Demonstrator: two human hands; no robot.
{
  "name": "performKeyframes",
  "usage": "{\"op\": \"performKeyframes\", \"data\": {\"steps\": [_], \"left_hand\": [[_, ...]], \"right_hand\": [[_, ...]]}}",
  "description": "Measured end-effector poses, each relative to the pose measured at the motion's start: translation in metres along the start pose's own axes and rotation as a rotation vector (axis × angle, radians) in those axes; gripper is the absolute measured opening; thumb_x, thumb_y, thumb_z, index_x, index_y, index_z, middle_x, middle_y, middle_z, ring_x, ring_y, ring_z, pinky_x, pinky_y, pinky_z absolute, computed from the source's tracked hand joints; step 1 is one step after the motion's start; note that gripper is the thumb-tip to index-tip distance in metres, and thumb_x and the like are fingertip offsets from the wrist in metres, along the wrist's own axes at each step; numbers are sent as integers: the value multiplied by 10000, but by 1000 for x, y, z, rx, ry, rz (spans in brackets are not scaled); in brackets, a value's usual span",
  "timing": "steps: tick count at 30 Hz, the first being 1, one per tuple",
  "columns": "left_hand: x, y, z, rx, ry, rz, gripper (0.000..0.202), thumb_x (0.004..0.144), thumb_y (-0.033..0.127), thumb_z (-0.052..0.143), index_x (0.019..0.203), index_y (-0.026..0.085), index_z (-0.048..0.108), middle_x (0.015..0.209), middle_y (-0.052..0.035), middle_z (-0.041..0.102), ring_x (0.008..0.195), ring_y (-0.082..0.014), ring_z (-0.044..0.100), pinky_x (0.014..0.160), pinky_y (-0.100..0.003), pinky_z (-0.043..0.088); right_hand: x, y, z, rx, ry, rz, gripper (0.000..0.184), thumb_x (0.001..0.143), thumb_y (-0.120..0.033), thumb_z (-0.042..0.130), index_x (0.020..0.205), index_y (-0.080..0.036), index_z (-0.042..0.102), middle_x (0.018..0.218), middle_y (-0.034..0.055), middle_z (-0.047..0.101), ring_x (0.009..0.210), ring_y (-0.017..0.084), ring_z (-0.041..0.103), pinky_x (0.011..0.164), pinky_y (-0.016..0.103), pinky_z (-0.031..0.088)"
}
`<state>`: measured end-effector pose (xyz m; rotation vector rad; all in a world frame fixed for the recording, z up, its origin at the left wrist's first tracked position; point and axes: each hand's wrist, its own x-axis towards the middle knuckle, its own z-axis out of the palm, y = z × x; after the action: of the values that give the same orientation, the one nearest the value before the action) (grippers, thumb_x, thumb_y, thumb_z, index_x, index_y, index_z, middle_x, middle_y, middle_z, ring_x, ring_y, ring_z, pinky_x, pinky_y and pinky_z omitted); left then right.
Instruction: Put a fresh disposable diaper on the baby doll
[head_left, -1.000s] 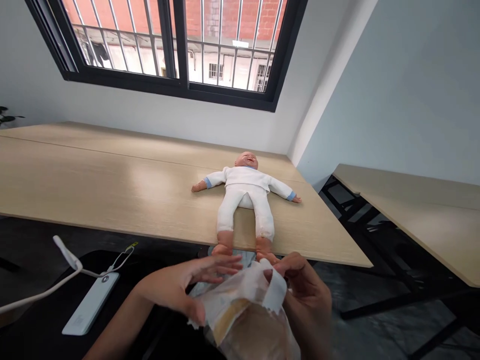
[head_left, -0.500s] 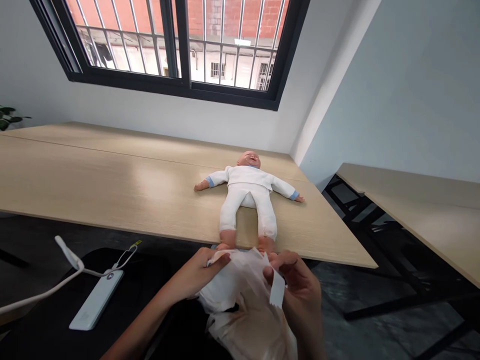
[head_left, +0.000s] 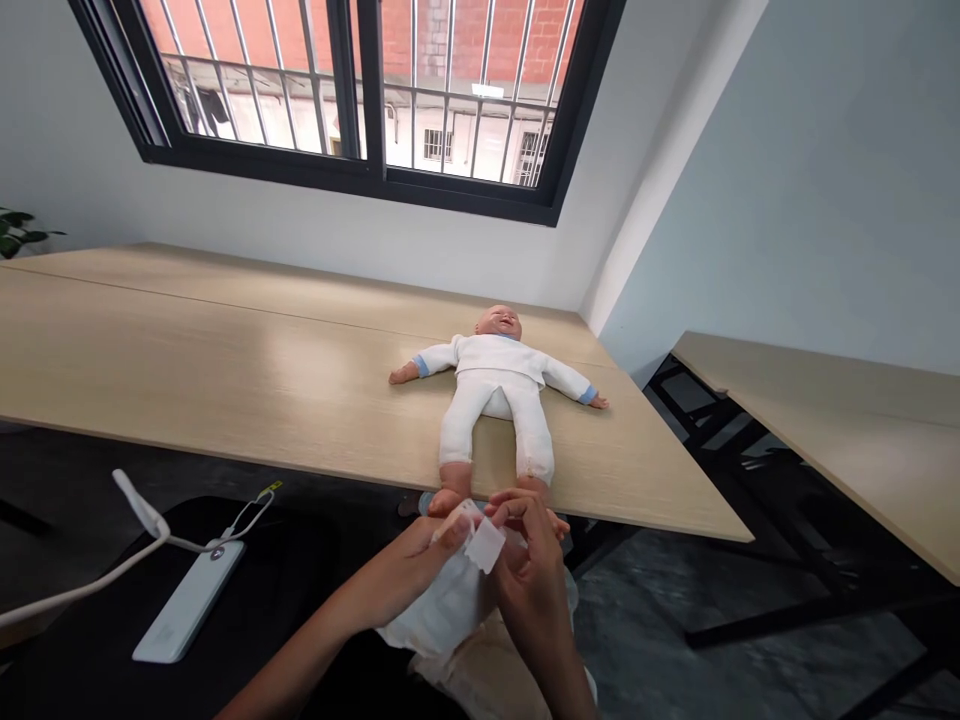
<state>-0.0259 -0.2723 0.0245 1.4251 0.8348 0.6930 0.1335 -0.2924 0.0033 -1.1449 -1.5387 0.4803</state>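
In front of my lap my two hands grip a crumpled white diaper (head_left: pixel 442 605). My left hand (head_left: pixel 416 560) is closed on its upper left edge, thumb on top. Close beside it, my right hand (head_left: pixel 531 560) pinches the upper right part. A small white fastening tab (head_left: pixel 486 545) with a wavy edge sticks out between the two hands. Just beyond them a baby doll (head_left: pixel 495 357) lies on its back on the table (head_left: pixel 322 410), arms spread, dressed in white with blue cuffs. Its bare feet reach over the near table edge.
To my left, a white power bank (head_left: pixel 191 605) with a cable (head_left: pixel 82 580) rests on a black seat. A second table (head_left: pixel 840 400) stands to the right, its dark legs below. Behind the doll are the wall and a barred window (head_left: pixel 367 100).
My right hand has moved left, bringing the tab close to my left hand. The upper part of the diaper is bunched more tightly between them. The doll has stayed put.
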Motion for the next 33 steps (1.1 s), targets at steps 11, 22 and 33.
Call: {"op": "performKeyframes", "data": {"steps": [11, 22, 33], "left_hand": [[2, 5, -7, 64, -86, 25, 385, 843, 524, 605, 748, 152, 571, 751, -3, 520, 746, -157, 472, 792, -274, 396], [-9, 4, -20, -59, -16, -97, 448, 700, 573, 725, 799, 148, 626, 786, -15, 593, 781, -174, 523, 732, -262, 426], [-2, 4, -28, 57, 24, 67, 367, 809, 448, 706, 997, 133, 687, 955, -61, 671, 893, -204, 586, 817, -260, 456]], "right_hand": [[0, 12, -8, 256, 70, 368, 425, 902, -539, 525, 705, -165, 572, 756, 34, 545, 719, 144, 479, 697, 243, 427], [4, 23, -23, 294, -284, 428, 624, 852, -737, 431, 699, -165, 628, 709, 56, 539, 672, 155, 487, 547, 234, 412], [3, 12, -30, 315, -659, 380, 380, 842, -465, 639, 654, -162, 509, 623, -15, 393, 587, 93, 350, 495, 194, 284]]}}
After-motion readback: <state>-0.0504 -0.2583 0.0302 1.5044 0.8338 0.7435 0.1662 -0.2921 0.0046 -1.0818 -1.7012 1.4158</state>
